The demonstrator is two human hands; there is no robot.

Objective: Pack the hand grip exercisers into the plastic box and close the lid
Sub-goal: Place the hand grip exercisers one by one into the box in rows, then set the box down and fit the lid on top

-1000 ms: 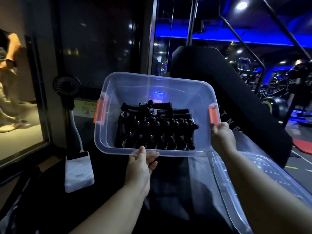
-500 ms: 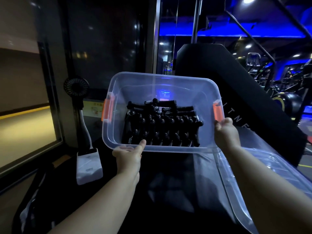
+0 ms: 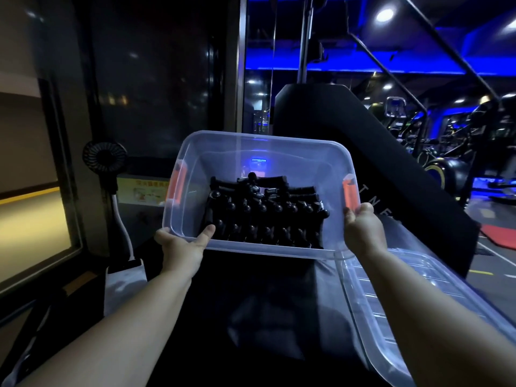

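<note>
A clear plastic box with orange latches is held up in front of me, tilted so its open top faces me. Several black hand grip exercisers lie packed in rows inside it. My left hand grips the near left corner of the rim, thumb inside the box. My right hand grips the near right corner just below the right orange latch. The clear lid lies flat at the lower right, apart from the box.
A black surface lies below the box. A small black fan on a white stalk and a white power bank stand at the left. A black padded machine rises behind; gym equipment fills the right background.
My left hand slid from the middle of the near rim to its left corner. The box stays raised and tilted in both hands.
</note>
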